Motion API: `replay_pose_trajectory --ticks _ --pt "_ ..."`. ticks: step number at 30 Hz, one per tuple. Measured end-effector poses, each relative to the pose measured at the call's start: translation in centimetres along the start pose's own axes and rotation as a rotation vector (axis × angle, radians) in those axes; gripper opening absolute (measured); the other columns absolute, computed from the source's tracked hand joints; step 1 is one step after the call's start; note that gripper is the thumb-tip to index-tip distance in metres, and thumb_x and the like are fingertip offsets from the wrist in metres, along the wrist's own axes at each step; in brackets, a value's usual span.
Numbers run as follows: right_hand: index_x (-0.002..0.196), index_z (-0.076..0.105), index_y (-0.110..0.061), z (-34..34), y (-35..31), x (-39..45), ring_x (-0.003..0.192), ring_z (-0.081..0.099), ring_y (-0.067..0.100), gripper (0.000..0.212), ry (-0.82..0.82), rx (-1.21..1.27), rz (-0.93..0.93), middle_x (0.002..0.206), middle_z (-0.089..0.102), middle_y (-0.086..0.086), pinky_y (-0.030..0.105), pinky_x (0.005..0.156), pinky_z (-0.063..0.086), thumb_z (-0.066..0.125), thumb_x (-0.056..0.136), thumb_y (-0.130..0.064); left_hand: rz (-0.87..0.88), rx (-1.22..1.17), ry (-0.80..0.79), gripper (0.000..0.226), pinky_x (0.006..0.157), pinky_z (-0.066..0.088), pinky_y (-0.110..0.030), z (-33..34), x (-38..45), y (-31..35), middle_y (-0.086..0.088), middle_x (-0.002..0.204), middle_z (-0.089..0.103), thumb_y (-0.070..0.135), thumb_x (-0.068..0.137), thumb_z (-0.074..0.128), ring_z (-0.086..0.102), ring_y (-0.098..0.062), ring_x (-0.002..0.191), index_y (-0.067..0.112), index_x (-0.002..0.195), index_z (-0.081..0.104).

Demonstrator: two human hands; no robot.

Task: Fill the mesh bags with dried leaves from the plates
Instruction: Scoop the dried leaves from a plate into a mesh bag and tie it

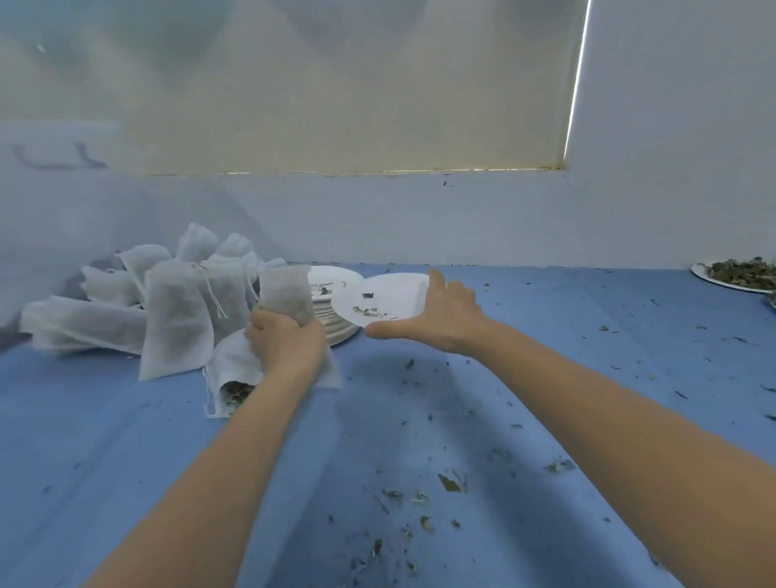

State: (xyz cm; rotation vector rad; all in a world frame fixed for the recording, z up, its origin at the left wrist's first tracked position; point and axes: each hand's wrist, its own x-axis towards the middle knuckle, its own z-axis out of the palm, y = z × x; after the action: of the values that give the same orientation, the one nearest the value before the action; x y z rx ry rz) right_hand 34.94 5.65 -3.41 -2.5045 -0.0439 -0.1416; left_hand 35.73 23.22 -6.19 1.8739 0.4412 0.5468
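Observation:
My left hand (283, 340) grips a white mesh bag (288, 293) held upright near the back of the blue table. My right hand (440, 313) holds a nearly bare white paper plate (386, 294) by its right edge, tilted, with a few leaf bits on it. The plate hovers just above a stack of white plates (333, 305). Another mesh bag with dried leaves (232, 380) lies under my left wrist. A heap of filled mesh bags (164, 303) stands at the left.
Two plates heaped with dried leaves (745, 273) sit at the far right edge. Leaf crumbs (413, 501) are scattered over the blue table cloth (118, 461). A white wall rises right behind the table.

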Motion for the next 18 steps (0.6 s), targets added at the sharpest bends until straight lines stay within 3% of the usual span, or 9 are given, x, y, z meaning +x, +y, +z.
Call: replay_pose_trajectory --ticks 3,8,15,18 --pt "0.145 0.017 -0.017 1.3 -2.6 3.5 0.131 0.026 0.028 0.126 0.011 -0.027 -0.014 0.140 0.032 0.010 0.039 0.102 0.031 0.069 0.049 -0.079 -0.032 0.068 0.074 0.075 0.104 0.026 -0.038 -0.4 3.0 -0.4 -0.024 0.142 0.023 0.013 0.084 0.058 0.030 -0.039 0.127 -0.002 0.141 0.012" --pt "0.147 0.011 -0.014 4.4 -5.8 9.2 0.136 0.019 0.031 0.134 -0.028 -0.041 0.044 0.148 0.024 0.014 0.044 0.107 0.024 0.066 0.047 -0.084 -0.145 0.159 0.107 0.073 0.100 0.030 -0.040 -0.5 7.5 -1.8 -0.025 0.140 0.022 0.006 0.080 0.060 0.032 -0.041 0.124 -0.001 0.136 0.015" --pt "0.148 0.006 -0.019 8.8 -7.4 13.3 0.137 0.016 0.031 0.139 -0.100 -0.054 0.098 0.149 0.019 0.016 0.043 0.106 0.022 0.064 0.042 -0.086 -0.093 0.314 0.152 0.084 0.102 0.027 -0.035 -0.2 10.7 -4.1 -0.025 0.138 0.024 0.006 0.076 0.066 0.030 -0.037 0.125 0.000 0.139 0.011" --pt "0.150 0.001 -0.021 9.5 -7.7 13.7 0.141 0.009 0.035 0.142 -0.102 -0.108 0.101 0.152 0.010 0.018 0.048 0.110 0.013 0.058 0.040 -0.091 -0.087 0.338 0.155 0.088 0.104 0.026 -0.035 -0.3 11.1 -4.1 -0.025 0.139 0.024 0.010 0.077 0.067 0.028 -0.037 0.127 -0.003 0.141 0.009"
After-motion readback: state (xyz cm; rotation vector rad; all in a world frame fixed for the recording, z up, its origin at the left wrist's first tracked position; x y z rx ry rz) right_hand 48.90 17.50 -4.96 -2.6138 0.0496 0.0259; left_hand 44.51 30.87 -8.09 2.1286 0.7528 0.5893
